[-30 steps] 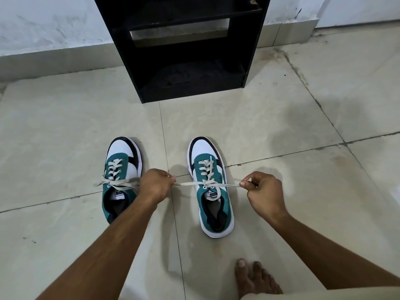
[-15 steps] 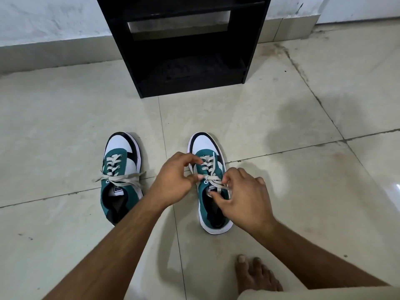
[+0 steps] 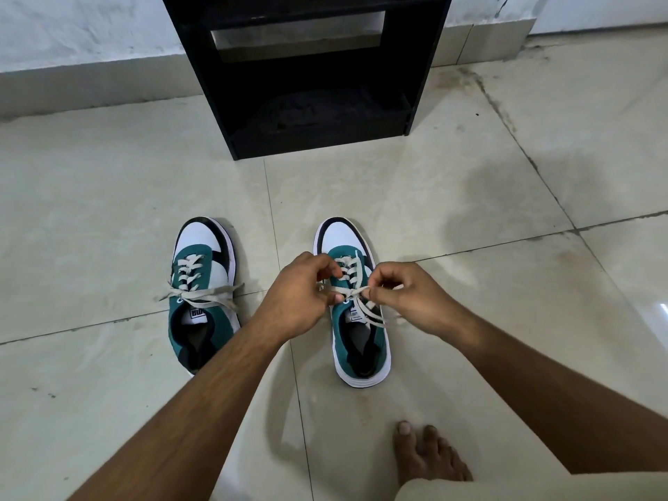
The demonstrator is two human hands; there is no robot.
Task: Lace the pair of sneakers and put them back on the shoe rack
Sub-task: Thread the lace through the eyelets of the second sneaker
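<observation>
Right sneaker (image 3: 356,320) at frame centre on tiled floor (image 3: 452,197), left hand (image 3: 302,296) and right hand (image 3: 405,296) both pinching its cream lace (image 3: 352,291), left sneaker (image 3: 202,287) beside it, black shoe rack (image 3: 311,74) top centre

A home, likely an entryway: tiled floor (image 3: 470,197), black shoe rack (image 3: 311,77) against a whitewashed wall (image 3: 83,27) at top.
</observation>
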